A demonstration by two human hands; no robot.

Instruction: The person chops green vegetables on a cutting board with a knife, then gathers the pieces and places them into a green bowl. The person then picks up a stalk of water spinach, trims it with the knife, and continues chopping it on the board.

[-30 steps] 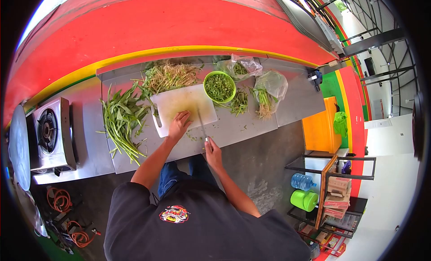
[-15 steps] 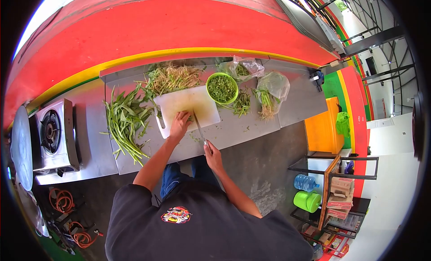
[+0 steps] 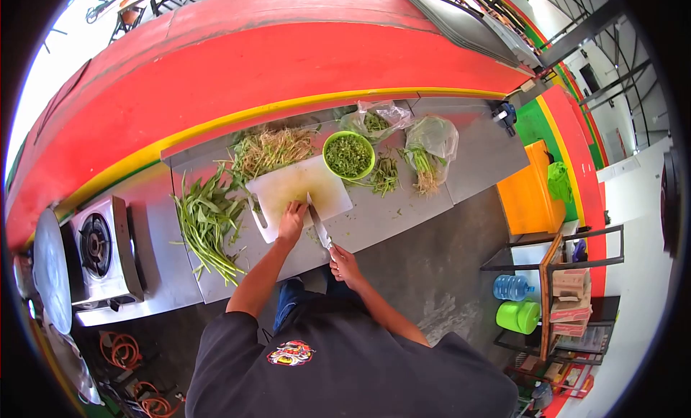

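Head view: chopping apparently in hand; next stroke calls for tucked fingers. Metal counter (image 3: 479,159), dull sheen. Long leafy stalks (image 3: 211,218) left of cutting board (image 3: 286,184), smooth white, stained yellow-green. Round lime bowl (image 3: 349,178) of chopped greens (image 3: 349,153) at board's far-right corner. Straight-bladed knife (image 3: 319,221) across board's near edge, handle in closed right hand (image 3: 345,265). Left hand (image 3: 291,222) on board, fingers bent, hold unclear.

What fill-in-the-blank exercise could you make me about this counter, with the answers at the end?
The right hand holds a ____.
The left hand is over the white ____.
The bowl of chopped greens is coloured ____.
From the person's side, the stove stands to the ____ of the long leafy stems.

Answers: knife; cutting board; green; left.
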